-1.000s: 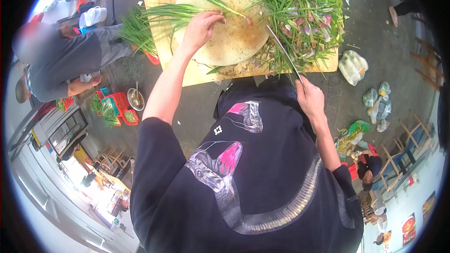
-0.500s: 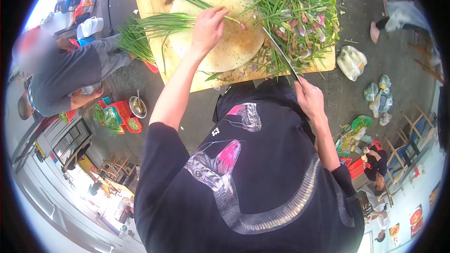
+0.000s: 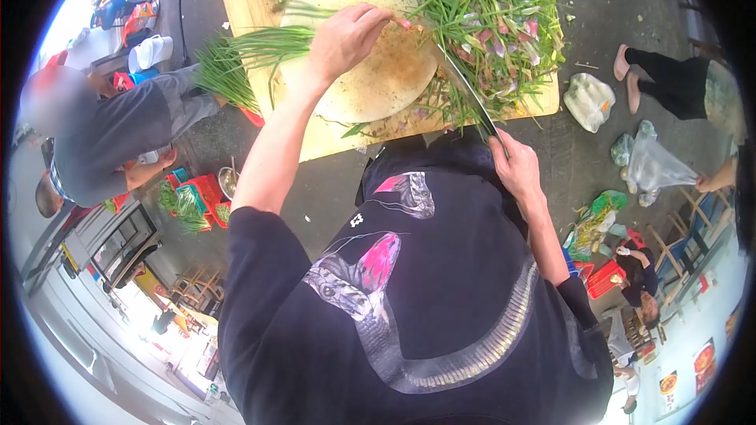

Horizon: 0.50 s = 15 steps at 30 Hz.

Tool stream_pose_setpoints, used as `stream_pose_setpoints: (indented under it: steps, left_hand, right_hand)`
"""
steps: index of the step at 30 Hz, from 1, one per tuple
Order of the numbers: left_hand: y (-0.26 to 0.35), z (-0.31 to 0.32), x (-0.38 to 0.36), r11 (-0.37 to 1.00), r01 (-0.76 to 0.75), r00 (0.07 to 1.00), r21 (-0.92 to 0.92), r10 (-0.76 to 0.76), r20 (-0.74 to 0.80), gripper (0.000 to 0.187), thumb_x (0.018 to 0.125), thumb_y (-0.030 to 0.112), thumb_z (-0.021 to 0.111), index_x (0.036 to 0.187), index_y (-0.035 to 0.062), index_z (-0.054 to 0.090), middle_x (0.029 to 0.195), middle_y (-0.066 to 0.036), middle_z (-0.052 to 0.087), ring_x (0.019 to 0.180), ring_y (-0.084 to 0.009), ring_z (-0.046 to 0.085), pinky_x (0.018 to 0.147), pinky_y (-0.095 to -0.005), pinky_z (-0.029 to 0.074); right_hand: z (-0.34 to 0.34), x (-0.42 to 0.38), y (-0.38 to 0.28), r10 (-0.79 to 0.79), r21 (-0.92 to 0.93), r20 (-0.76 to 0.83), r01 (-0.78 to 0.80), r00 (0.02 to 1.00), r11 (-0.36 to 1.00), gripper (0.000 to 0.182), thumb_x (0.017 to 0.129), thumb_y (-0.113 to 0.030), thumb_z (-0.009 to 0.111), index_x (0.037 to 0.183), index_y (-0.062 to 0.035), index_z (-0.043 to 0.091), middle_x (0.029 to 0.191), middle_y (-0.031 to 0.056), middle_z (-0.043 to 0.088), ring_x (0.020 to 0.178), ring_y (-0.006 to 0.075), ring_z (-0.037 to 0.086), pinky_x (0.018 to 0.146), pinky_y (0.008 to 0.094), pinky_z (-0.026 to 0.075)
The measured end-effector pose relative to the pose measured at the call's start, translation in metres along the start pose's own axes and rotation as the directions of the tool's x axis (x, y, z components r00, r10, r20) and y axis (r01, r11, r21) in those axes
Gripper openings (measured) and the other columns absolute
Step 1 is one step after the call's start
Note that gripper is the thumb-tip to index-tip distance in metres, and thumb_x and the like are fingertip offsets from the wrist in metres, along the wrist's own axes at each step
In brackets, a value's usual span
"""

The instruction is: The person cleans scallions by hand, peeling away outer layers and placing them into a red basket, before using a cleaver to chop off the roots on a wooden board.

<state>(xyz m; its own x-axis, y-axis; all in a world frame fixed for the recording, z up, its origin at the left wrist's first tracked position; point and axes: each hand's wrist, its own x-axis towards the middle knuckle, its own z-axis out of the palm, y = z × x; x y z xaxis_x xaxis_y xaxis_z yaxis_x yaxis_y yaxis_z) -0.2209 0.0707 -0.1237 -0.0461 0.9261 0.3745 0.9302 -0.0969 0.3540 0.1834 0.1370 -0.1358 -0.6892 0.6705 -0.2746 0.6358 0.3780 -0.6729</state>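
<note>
My left hand [image 3: 346, 41] is closed over the round cutting board [image 3: 370, 90], pinching a green onion [image 3: 402, 22] whose pinkish root end sticks out to the right. My right hand [image 3: 517, 165] is wrapped round the handle of a knife [image 3: 470, 92]. The blade points up and left, its tip at the board's right edge beside the held onion's end. Long green onions [image 3: 276, 43] lie left of my left hand, partly on the board. A large heap of green leaves and purplish trimmings [image 3: 504, 31] covers the right side of the wooden table [image 3: 339, 138].
At the left, a person in dark clothes [image 3: 118, 134] bends near red baskets [image 3: 206, 193] of greens. A white bag [image 3: 588, 102] lies on the floor to the right. Beyond it, another person's hand [image 3: 713, 179] holds a clear plastic bag [image 3: 657, 161].
My left hand has moved slightly left and up with the onion. The knife has shifted a little left and down. At the right, a person has stepped in and a clear bag is now lifted.
</note>
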Motion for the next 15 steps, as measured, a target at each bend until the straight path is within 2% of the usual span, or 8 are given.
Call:
stream_pose_setpoints:
  steps: [2, 5, 6, 9, 10, 13, 15]
  left_hand:
    - [0.014, -0.017, 0.003, 0.998, -0.063, 0.998, 0.018, 0.063, 0.019, 0.026, 0.093, 0.007, 0.072, 0.118, 0.0132, 0.072, 0.091, -0.006, 0.073, 0.079, -0.0264, 0.071, 0.067, -0.0357, 0.059]
    - [0.047, -0.022, -0.016, 0.997, 0.021, 0.986, 0.079, -0.034, 0.162, 0.029, 0.092, 0.011, 0.074, 0.120, 0.0156, 0.073, 0.093, -0.005, 0.074, 0.081, -0.0256, 0.073, 0.067, -0.0362, 0.060]
    - [0.050, -0.008, -0.028, 0.997, 0.069, 0.994, 0.033, -0.072, 0.085, 0.021, 0.092, 0.018, 0.071, 0.113, 0.0149, 0.073, 0.087, -0.006, 0.071, 0.075, -0.0285, 0.072, 0.064, -0.0393, 0.059]
    - [0.071, 0.011, -0.050, 0.936, 0.343, 0.897, 0.084, -0.353, 0.266, 0.021, 0.096, 0.018, 0.066, 0.115, 0.0150, 0.073, 0.087, -0.010, 0.072, 0.074, -0.0322, 0.072, 0.062, -0.0428, 0.059]
    - [0.068, 0.027, -0.063, 0.935, 0.347, 0.899, 0.079, -0.355, 0.256, 0.024, 0.097, 0.018, 0.061, 0.118, 0.0165, 0.073, 0.087, -0.013, 0.073, 0.074, -0.0356, 0.073, 0.063, -0.0460, 0.059]
    - [0.071, 0.050, -0.082, 0.893, 0.416, 0.795, 0.170, -0.449, 0.409, 0.028, 0.098, 0.016, 0.060, 0.122, 0.0176, 0.074, 0.088, -0.014, 0.073, 0.075, -0.0358, 0.073, 0.064, -0.0461, 0.060]
    - [0.073, 0.055, -0.086, 0.890, 0.435, 0.811, 0.135, -0.452, 0.372, 0.031, 0.098, 0.015, 0.057, 0.125, 0.0173, 0.073, 0.086, -0.016, 0.073, 0.074, -0.0366, 0.073, 0.064, -0.0479, 0.060]
  right_hand:
    - [0.001, 0.006, 0.000, -0.009, 0.002, -0.004, 0.009, 1.000, 1.000, 0.027, 0.101, -0.022, 0.065, 0.122, -0.0073, 0.073, 0.096, 0.0240, 0.074, 0.088, 0.0439, 0.072, 0.073, 0.0486, 0.057]
    - [0.000, 0.011, 0.000, -0.011, 0.001, 0.023, 0.011, 1.000, 1.000, 0.028, 0.101, -0.023, 0.065, 0.123, -0.0071, 0.072, 0.095, 0.0246, 0.073, 0.088, 0.0443, 0.071, 0.072, 0.0490, 0.056]
    - [0.000, 0.014, -0.002, -0.010, 0.001, 0.038, 0.010, 0.999, 1.000, 0.028, 0.101, -0.023, 0.065, 0.123, -0.0069, 0.072, 0.094, 0.0247, 0.073, 0.087, 0.0445, 0.071, 0.072, 0.0495, 0.056]
    - [0.003, 0.015, -0.007, 0.016, -0.006, 0.096, -0.016, 0.995, 1.000, 0.029, 0.102, -0.024, 0.064, 0.124, -0.0062, 0.071, 0.090, 0.0249, 0.073, 0.085, 0.0452, 0.071, 0.071, 0.0508, 0.055]
    - [0.004, 0.017, -0.011, 0.035, -0.016, 0.119, -0.033, 0.992, 0.999, 0.030, 0.102, -0.025, 0.063, 0.124, -0.0060, 0.071, 0.088, 0.0250, 0.072, 0.084, 0.0455, 0.071, 0.070, 0.0514, 0.055]
    - [0.011, 0.022, -0.020, 0.042, -0.036, 0.136, -0.037, 0.990, 0.999, 0.029, 0.103, -0.026, 0.061, 0.122, -0.0059, 0.070, 0.081, 0.0254, 0.070, 0.080, 0.0465, 0.070, 0.068, 0.0529, 0.053]
    - [0.014, 0.027, -0.027, -0.002, -0.044, 0.108, 0.006, 0.994, 0.999, 0.027, 0.104, -0.025, 0.061, 0.120, -0.0058, 0.070, 0.080, 0.0260, 0.068, 0.079, 0.0467, 0.068, 0.066, 0.0516, 0.052]
